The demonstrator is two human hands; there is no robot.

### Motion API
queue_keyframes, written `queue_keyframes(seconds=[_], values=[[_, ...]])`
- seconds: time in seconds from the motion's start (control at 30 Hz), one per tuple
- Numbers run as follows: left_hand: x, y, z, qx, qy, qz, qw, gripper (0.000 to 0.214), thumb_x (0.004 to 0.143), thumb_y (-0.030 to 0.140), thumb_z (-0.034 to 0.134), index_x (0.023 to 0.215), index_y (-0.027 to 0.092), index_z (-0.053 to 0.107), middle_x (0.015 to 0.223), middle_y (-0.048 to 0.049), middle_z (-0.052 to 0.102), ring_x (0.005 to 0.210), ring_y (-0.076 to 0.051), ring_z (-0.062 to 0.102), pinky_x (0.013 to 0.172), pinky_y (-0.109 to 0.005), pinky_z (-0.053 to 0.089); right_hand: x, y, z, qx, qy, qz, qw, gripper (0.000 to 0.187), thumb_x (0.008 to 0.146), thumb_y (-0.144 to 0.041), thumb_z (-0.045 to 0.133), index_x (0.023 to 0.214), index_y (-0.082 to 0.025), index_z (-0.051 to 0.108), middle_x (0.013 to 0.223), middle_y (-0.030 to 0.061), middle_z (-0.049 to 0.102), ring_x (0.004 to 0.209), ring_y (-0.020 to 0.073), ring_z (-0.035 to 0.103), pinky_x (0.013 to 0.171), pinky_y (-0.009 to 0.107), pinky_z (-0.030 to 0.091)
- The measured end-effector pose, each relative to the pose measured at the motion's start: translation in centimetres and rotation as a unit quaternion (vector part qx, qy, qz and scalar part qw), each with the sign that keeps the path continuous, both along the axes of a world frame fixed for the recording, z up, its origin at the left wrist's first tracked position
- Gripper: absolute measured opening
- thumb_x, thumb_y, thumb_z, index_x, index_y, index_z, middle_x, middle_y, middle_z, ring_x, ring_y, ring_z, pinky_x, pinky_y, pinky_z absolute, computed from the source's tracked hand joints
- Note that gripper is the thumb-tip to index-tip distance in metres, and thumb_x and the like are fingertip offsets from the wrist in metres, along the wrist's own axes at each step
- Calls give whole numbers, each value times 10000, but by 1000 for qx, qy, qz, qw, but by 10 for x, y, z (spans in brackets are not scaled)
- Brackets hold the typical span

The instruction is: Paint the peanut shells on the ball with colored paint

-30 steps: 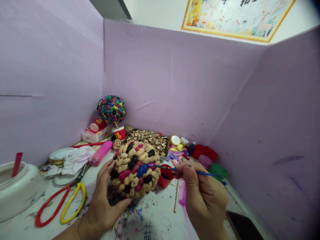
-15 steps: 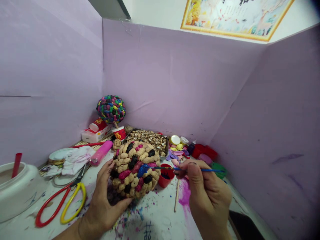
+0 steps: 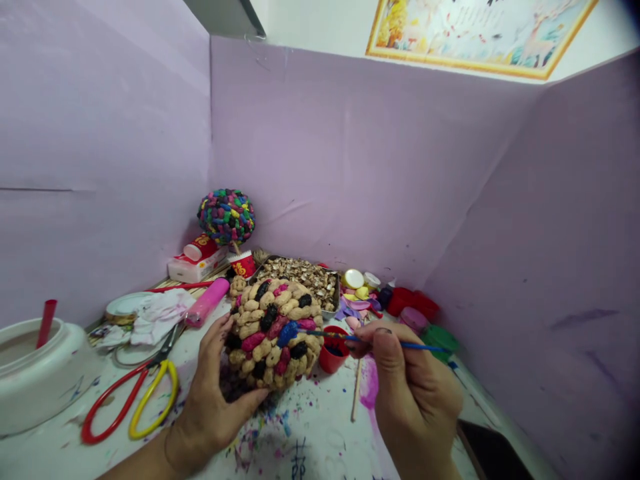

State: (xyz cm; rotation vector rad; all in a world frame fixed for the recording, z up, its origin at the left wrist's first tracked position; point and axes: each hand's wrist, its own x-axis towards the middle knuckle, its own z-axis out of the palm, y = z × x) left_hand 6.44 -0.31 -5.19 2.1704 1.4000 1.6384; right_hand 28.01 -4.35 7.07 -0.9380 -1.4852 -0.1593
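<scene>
My left hand (image 3: 213,393) is wrapped round the lower left side of a ball covered in peanuts (image 3: 257,313). Most of its shells are bare tan; some are painted black, pink or red. Between thumb and fingers, my right hand (image 3: 407,380) pinches a thin blue paintbrush (image 3: 425,346). The brush tip touches a peanut wet with blue paint (image 3: 287,333) on the front of the ball. Just behind the brush stands a small red cup (image 3: 334,360) with dark paint inside. The underside of the ball is hidden.
Red-and-yellow-handled scissors (image 3: 145,393) and a white jar (image 3: 45,380) lie left. Behind are a tray of shells (image 3: 300,270), a multicoloured ball (image 3: 227,217) on a stick and a pink roll (image 3: 207,303). A wooden stick (image 3: 357,393) and a dark phone-like slab (image 3: 493,453) lie right.
The view has shifted slightly, so the whole scene sits a little to the right. The brush tip stays on the blue peanut, and both hands keep their holds.
</scene>
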Motion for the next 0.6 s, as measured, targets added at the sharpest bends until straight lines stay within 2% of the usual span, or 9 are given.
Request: queue_keyframes(seconds=[0.3,0.43,0.6], values=[[0,3,-4,1,-11,-4,1000,922,762,378,729,1516,269,210,1491,-183,351,1403,-421,333,1097,-641,338,-3,-2,-2,8,-9,6,1000,189,905,-130,517,799,-190,661,674,-46,689,568,53,651,576,121,511],[0,4,-3,4,-18,-5,1000,931,754,392,738,1515,264,218,1492,-187,346,1396,-423,344,1094,-639,342,-5,1,-3,4,0,17,1000,201,915,-111,497,817,-202,648,638,-65,659,528,40,622,530,107,485],[-1,5,-1,4,-21,-5,1000,924,753,400,738,1508,249,227,1488,-193,346,1394,-416,343,1096,-640,334,-2,-1,-5,-12,4,29,1000,200,929,-144,499,826,-200,661,673,-40,684,557,61,647,543,134,505]])
